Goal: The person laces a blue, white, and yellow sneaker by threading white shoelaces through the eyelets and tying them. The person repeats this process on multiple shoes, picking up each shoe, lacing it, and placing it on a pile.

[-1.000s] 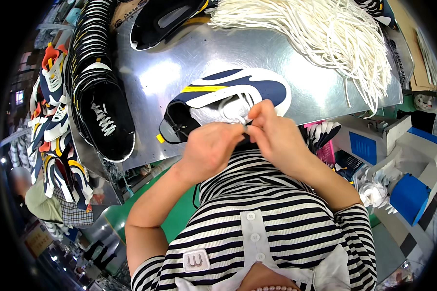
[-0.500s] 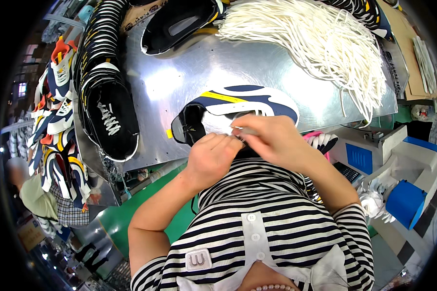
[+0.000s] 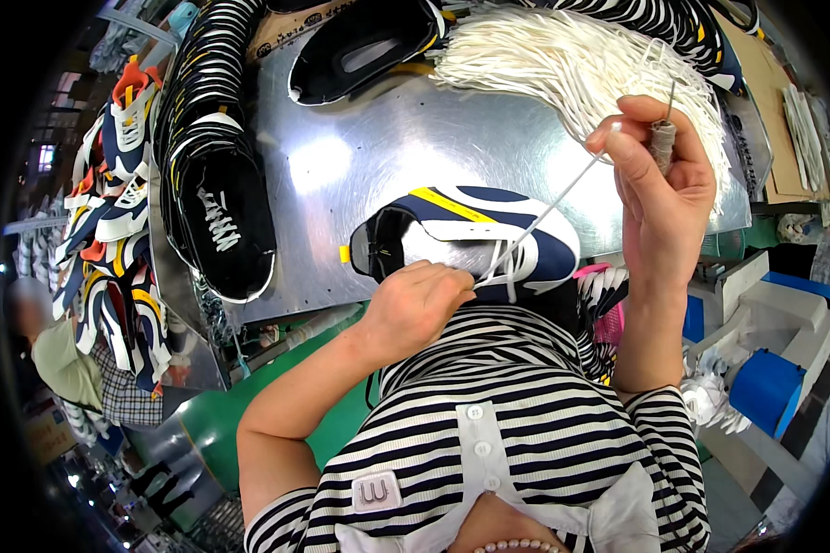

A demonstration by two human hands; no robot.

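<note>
A navy, white and yellow shoe upper point(image 3: 553, 241) lies on its side at the table's near edge, its black-lined opening toward the left. At its lacing edge my left hand point(image 3: 417, 309) is closed, fingers pinched against the shoe; what lies under the fingertips is partly hidden. My right hand point(image 3: 662, 198) is raised at the right, pinching the end of a white shoelace point(image 3: 563, 195) between thumb and forefinger. That lace runs taut down to the eyelets. Also held in the right hand is a thin metal hook tool with a wrapped handle point(image 3: 661, 147), its tip pointing up.
A heap of white laces point(image 3: 544, 69) covers the far right of the metal table point(image 3: 295, 212). Stacked shoe uppers point(image 3: 214, 212) line the left side, and another dark upper point(image 3: 364, 55) lies at the back. A blue-and-white machine point(image 3: 765, 392) stands at the right.
My right hand has moved from the shoe up and to the right, drawing the white lace out taut. The left hand stays at the lacing edge, slightly lower.
</note>
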